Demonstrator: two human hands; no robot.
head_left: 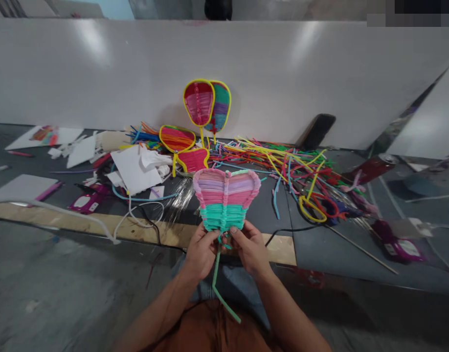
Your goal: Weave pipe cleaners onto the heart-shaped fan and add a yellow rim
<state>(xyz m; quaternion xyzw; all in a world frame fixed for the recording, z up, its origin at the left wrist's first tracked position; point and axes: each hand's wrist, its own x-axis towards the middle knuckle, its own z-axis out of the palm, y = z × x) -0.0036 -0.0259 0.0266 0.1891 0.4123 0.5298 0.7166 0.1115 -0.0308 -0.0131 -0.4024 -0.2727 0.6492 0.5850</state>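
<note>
Held up over the table's front edge is a fan-shaped pipe-cleaner piece [227, 193], pink and lilac at the top and turquoise lower down, with a ridge along its middle. My left hand [201, 249] pinches its narrow base from the left. From the other side, my right hand [251, 247] grips the same base, thumb in front. A green pipe cleaner [216, 283] hangs bent from the base between my hands. Behind it stand finished-looking fans: a red-pink one [198, 103] edged in yellow and a teal-purple one [222, 108] leaning on the white panel.
Loose pipe cleaners [261, 156] pile up at the back right. White paper pieces [132, 168] lie on the left. Purple glue-gun-like tools [87, 199] with cords sit at both sides. A dark phone [318, 131] leans on the panel, near a red can [374, 168].
</note>
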